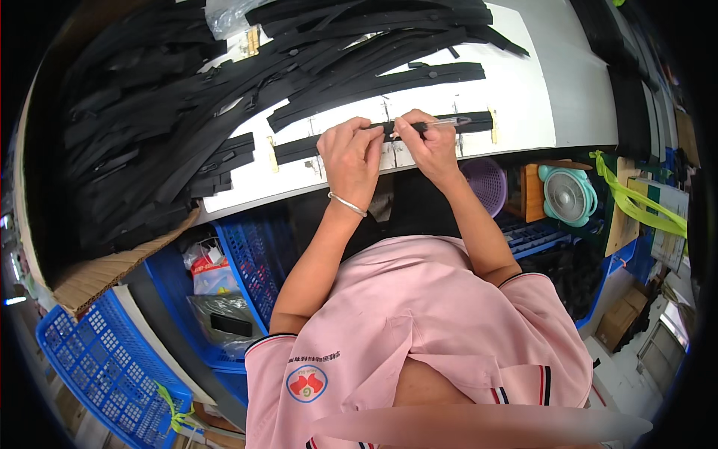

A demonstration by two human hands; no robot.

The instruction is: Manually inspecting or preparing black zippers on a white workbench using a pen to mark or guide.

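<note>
A black fabric strip [298,149] lies flat along the near edge of a white board [516,90], between two tan tape marks. My left hand [350,157] presses down on it with bent fingers, thumb and fingertips close together at its middle. Just to the right, my right hand [430,150] grips a pen [449,122] with a clear barrel, its tip low over the strip beside the left fingertips. Dark lines drawn across the board pass under the strip. The exact contact of the pen tip is hidden by my fingers.
More black strips [381,82] lie beyond, with a large heap [142,112] at the left inside a cardboard edge [120,262]. Below the table are blue baskets [112,359], a purple basket [486,183] and a small turquoise fan [567,196]. A clear plastic bag [228,16] lies at the back.
</note>
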